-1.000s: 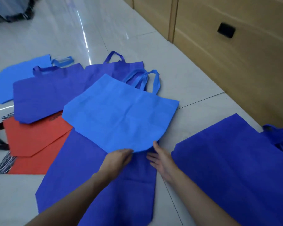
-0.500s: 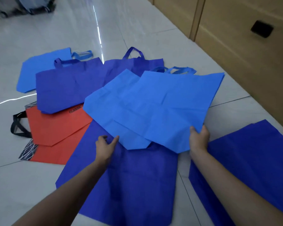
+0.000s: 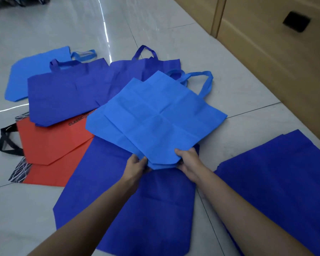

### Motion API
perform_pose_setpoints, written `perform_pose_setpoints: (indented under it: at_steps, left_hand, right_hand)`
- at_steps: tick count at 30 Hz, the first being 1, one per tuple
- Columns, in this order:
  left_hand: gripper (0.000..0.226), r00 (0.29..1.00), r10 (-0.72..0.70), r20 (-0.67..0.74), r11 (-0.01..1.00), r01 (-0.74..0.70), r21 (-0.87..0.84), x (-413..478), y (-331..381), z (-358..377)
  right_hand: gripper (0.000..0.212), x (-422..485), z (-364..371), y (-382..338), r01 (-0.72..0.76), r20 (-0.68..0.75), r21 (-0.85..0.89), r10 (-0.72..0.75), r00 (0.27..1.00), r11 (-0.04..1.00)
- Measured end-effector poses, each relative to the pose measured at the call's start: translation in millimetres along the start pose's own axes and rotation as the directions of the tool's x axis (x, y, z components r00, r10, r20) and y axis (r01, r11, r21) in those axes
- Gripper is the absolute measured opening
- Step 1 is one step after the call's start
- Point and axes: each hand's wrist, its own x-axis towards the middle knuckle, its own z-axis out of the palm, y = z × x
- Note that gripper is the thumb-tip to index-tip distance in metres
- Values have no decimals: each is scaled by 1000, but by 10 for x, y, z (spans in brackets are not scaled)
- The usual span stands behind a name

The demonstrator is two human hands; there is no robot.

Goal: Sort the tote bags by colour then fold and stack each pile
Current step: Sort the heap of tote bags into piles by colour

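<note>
Hands: left hand (image 3: 137, 165) and right hand (image 3: 189, 161) both grip the near edge of the light blue tote bags (image 3: 155, 122), fingers curled round the cloth, close together at lower centre.
Held: creased layers, their edges slightly offset, spread over the centre of the frame, loop handles (image 3: 205, 81) pointing to the upper right.
Beneath: dark blue bag (image 3: 146, 209) flat on the floor (image 3: 229, 74), running to the bottom edge.
Lower right: dark blue pile (image 3: 275, 182), layered edges showing.
Upper centre: two more dark blue bags (image 3: 67, 95), overlapping.
Upper left: single light blue bag (image 3: 24, 76), partly covered.
Left: orange bags (image 3: 50, 145) with black handles.
Upper right: wooden cabinet (image 3: 266, 61).
</note>
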Motion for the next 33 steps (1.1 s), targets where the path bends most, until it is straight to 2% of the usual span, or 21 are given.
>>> perform_pose_setpoints:
  at_steps: [2, 5, 7, 9, 10, 12, 15, 17, 19, 20, 22, 25, 27, 29, 31, 33]
  left_hand:
    - [20, 993, -85, 80, 996, 84, 22, -115, 43, -91]
    - [14, 971, -209, 121, 975, 216, -55, -208, 135, -294]
    - [28, 976, -217, 15, 937, 212, -276, -191, 207, -421]
    - [42, 977, -171, -128, 891, 98, -444, -158, 290, -537]
    - [46, 973, -157, -170, 869, 54, -491, -157, 335, -594]
    - [55, 967, -181, -179, 850, 63, -523, -166, 394, -684]
    - [53, 962, -268, -55, 886, 223, -406, -195, 404, -731]
    - [58, 938, -315, 145, 939, 330, -96, -250, 407, -663]
    - [65, 900, -387, 200, 906, 332, 261, -349, 372, -482]
    - [58, 906, -382, 180, 881, 299, 368, -396, 321, -364]
    - [32, 965, -233, 122, 835, 134, 533, -491, 178, -79]
    - [18, 985, 82, 154, 741, -164, 651, -721, 16, 392]
    - [7, 937, 276, 213, 613, -342, 712, -1016, -10, 719]
    - [6, 889, 370, 271, 593, -450, 668, -1394, 31, 1014]
    - [8, 832, 404, 379, 575, -554, 602, -1746, 45, 1295]
    - [12, 776, 363, 516, 511, -629, 586, -2066, -23, 1571]
  right_hand:
    - [48, 5, 55, 68, -16, -70, 18, 18, 997, 1000]
    - [60, -110, -16, 16, 48, -148, -163, -73, 986, 986]
    - [58, -284, -142, -187, 181, -104, -340, -228, 968, 923]
    - [61, -493, -333, -432, 297, -15, -471, -344, 939, 831]
    - [59, -627, -452, -550, 328, 28, -513, -367, 930, 793]
    - [58, -873, -757, -730, 344, 66, -571, -376, 924, 745]
    - [56, -1246, -1336, -825, 247, 36, -624, -288, 957, 742]
    - [55, -1461, -1701, -764, 127, -9, -634, -172, 985, 763]
    - [55, -1692, -2004, -617, 20, -62, -614, -73, 995, 789]
    - [54, -1832, -2099, -539, -19, -95, -603, -48, 994, 797]
    - [51, -2081, -2242, -358, -52, -198, -551, -70, 978, 833]
    - [38, -2485, -2324, -142, 71, -413, -390, -243, 877, 918]
    - [32, -2801, -2391, -30, 198, -506, -336, -354, 787, 921]
    - [32, -3151, -2533, 77, 273, -586, -337, -428, 688, 901]
    - [34, -3558, -2760, 179, 325, -683, -325, -458, 569, 888]
    - [34, -4045, -3024, 344, 342, -772, -325, -456, 443, 882]
